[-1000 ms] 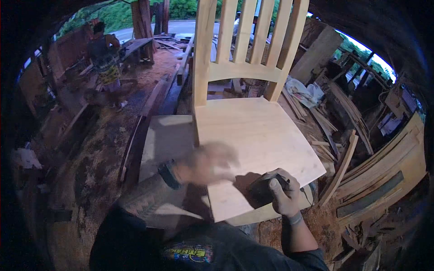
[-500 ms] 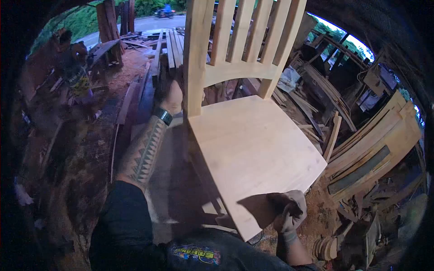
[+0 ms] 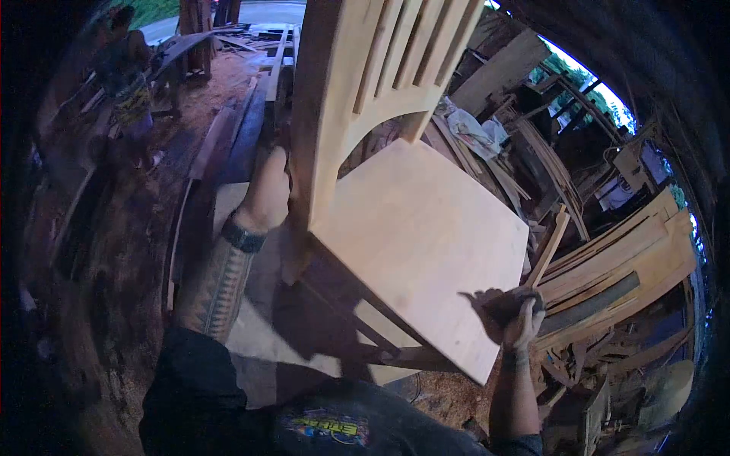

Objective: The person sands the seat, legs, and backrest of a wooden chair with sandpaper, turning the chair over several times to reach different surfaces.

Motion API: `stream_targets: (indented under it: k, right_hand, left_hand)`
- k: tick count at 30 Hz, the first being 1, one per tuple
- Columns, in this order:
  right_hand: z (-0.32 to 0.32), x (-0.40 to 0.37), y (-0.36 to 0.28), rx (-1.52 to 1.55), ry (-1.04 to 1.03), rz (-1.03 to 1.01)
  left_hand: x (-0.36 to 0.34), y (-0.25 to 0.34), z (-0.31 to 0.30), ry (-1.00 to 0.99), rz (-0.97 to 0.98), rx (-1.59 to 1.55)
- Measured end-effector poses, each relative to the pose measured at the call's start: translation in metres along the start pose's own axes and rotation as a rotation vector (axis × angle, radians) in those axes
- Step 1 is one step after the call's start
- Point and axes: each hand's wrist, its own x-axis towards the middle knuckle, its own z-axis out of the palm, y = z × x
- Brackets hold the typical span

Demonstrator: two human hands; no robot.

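Note:
A pale wooden chair (image 3: 426, 235) with a slatted back is tilted in front of me. My left hand (image 3: 268, 194) is at the outer side of its left back post (image 3: 327, 129), its fingers closed and partly hidden behind the wood. At the front edge of the seat, my right hand (image 3: 523, 323) is closed on the rim, with its fingers in dark shadow. A shadow falls on the seat beside that hand. The dark legs and rails under the seat are partly visible.
A pale board (image 3: 258, 346) lies below the chair. Curved wooden panels (image 3: 616, 273) are stacked at the right, above scattered offcuts (image 3: 593, 357). Long planks (image 3: 277, 72) lie at the back, with another person (image 3: 129, 68) at far left.
The chair has turned and tilted, its front edge swinging up and right in view. My right hand has moved up and right with it; my left hand appears lower and further left.

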Motion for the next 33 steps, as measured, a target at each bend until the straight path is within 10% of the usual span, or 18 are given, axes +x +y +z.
stream_targets:
  k: [10, 12, 15, 22, 26, 33]
  right_hand:
    - [0.091, 0.062, -0.008, -0.041, -0.213, 0.331]
    - [0.086, 0.07, 0.006, -0.061, -0.275, 0.404]
    - [0.118, 0.095, -0.022, -0.166, -0.409, 0.529]
    - [0.219, 0.168, -0.044, -0.316, -0.665, 0.372]
    - [0.314, 0.199, -0.011, -0.935, -0.962, -0.857]
    - [0.423, 0.198, 0.03, -1.089, -0.957, -1.378]
  left_hand:
    - [-0.12, 0.095, -0.025, 0.234, -0.118, -0.337]
    - [-0.14, 0.065, -0.047, 0.059, 0.067, 0.302]
    - [-0.161, 0.019, -0.061, 0.112, 0.118, 0.24]
    - [-0.152, 0.05, -0.024, 0.25, 0.109, 0.11]
    - [-0.147, 0.058, -0.019, 0.281, 0.077, 0.036]
    - [-0.15, 0.059, -0.024, 0.417, 0.078, 0.071]
